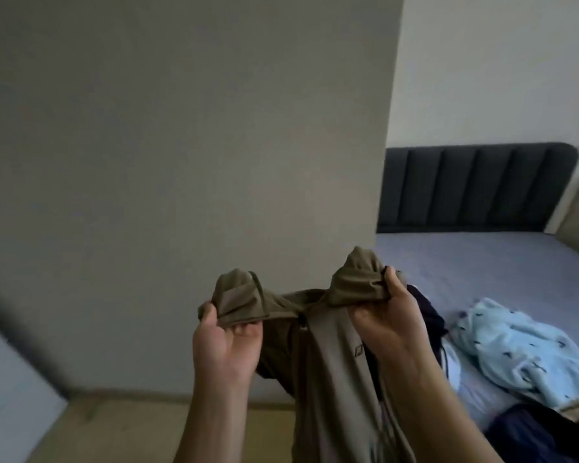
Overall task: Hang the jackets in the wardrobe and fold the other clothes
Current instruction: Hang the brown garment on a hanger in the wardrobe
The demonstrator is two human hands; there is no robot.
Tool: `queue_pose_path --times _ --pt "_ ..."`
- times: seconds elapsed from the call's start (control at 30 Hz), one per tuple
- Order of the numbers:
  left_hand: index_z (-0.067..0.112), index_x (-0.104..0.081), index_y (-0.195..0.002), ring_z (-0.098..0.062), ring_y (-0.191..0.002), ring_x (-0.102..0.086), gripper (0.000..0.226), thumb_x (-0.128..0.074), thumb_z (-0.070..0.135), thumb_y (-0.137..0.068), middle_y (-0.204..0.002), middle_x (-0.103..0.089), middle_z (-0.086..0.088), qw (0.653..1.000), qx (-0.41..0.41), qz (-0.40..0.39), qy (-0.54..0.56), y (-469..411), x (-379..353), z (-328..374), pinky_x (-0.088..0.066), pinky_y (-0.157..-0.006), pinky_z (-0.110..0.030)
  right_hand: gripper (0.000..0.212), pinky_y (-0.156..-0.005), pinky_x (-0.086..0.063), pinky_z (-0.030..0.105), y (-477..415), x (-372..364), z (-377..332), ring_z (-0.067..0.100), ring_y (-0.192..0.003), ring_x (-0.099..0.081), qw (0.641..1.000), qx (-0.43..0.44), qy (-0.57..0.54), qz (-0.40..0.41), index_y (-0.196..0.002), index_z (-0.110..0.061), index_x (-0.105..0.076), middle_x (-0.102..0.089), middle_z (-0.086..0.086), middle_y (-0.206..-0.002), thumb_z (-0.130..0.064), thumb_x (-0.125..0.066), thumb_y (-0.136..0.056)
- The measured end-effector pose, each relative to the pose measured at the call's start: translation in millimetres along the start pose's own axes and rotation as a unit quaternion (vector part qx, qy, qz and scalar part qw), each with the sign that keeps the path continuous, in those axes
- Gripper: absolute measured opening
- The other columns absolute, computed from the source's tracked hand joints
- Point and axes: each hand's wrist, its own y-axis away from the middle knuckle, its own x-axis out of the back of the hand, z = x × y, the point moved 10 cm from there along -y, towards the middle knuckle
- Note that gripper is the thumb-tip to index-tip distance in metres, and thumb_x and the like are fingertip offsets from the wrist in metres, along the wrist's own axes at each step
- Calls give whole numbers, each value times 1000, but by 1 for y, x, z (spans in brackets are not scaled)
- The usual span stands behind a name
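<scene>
Grey wall: fills the left and centre of the frame, top to near the bottom. Plain, no marks.

Bed: right side of the frame, pale lilac-grey sheet. Dark padded headboard with upright channels stands at its far end, middle right.

Wooden floor: strip along the bottom left, under the wall.

Olive jacket: centre to lower centre of the frame, held up in the air in front of the wall and the near edge of the bed. Top edge stretched level between the 2 hands, with a bunch of cloth rising above each grip. Body hangs straight down between the forearms and runs out of the bottom of the frame. Dark zip line left of centre; small dark logo on the chest, too small to read.

Light blue garment: crumpled on the bed, lower right, small dark print on it.

Dark clothes: lying on the bed just behind the right wrist, partly hidden. Another dark item at the bottom right corner.

Left hand: palm toward the camera, fingers curled over a bunch of jacket cloth, thumb at the outer edge.

Right hand: fingers and thumb clamped round the other bunch, slightly higher in the frame.
</scene>
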Motion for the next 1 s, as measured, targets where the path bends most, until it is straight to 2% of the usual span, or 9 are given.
queue_pose_path --times 0.17,0.3,0.4,0.57,0.67,0.73,0.83,0.9,1.0 --pt "8 -64 -93 -14 -68 -50 36 -38 31 -101 -80 -61 -6 994 -83 57 48 42 72 123 -38 -66 -24 33 -55 -57 25 12 -36 143 18 -67 -72 990 -135 13 -27 -90 -4 -66 -73 12 -79 -27 -44 -99" --pt "10 -60 -84 -10 -54 -46 36 -35 30 -101 -65 -53 -2 987 -123 83 58 88 136 210 -37 -49 -19 31 -96 -46 26 47 -47 256 16 -103 -62 977 -212 10 -32 -111 -5 -62 -68 12 -101 -27 -43 -98" --pt "10 -60 -87 -10 -49 -49 34 -36 29 -101 -64 -55 -3 979 -161 101 70 126 182 277 -38 -38 -17 33 -85 -49 29 86 -59 338 20 -92 -65 963 -265 20 -48 -103 -4 -65 -72 14 -90 -29 -44 -98" --pt "12 -61 -96 -14 -58 -63 31 -37 30 -100 -77 -64 -4 960 -244 109 88 195 254 387 -52 -49 -21 29 -62 -58 24 148 -74 467 19 -71 -70 944 -316 54 -72 -94 -7 -63 -72 11 -78 -25 -41 -98" --pt "15 -55 -91 -16 -74 -61 22 -40 28 -99 -88 -59 -3 929 -316 186 49 240 299 446 -56 -49 -23 17 -74 -53 24 191 -92 543 20 -78 -61 921 -363 92 -108 -94 -4 -61 -66 12 -80 -17 -56 -84" --pt "15 -55 -93 -14 -72 -61 20 -40 27 -99 -88 -59 -1 917 -350 184 55 261 320 484 -55 -50 -22 32 -88 -43 23 215 -105 588 20 -79 -55 907 -389 103 -123 -94 -2 -59 -58 12 -84 -15 -63 -65" --pt "17 -56 -90 3 -48 -50 16 -42 25 -87 -67 -52 12 922 -360 77 118 277 333 533 -43 -48 -6 24 -82 -50 28 235 -114 656 22 -82 -58 887 -418 155 -122 -96 -3 -60 -64 13 -83 -22 -47 -91" --pt "24 -51 -83 8 -46 -32 12 -43 28 -75 -64 -33 22 914 -378 96 109 288 356 561 -28 -53 4 28 -83 -49 34 242 -117 703 24 -85 -61 870 -431 204 -127 -98 -5 -61 -67 14 -85 -25 -42 -98" --pt "22 -48 -81 10 -64 -48 5 -45 25 -84 -61 -44 31 879 -429 142 152 296 402 612 -42 -75 -4 24 -86 -47 38 252 -124 778 26 -90 -61 838 -456 254 -159 -100 -5 -61 -66 14 -96 -22 -44 -98"
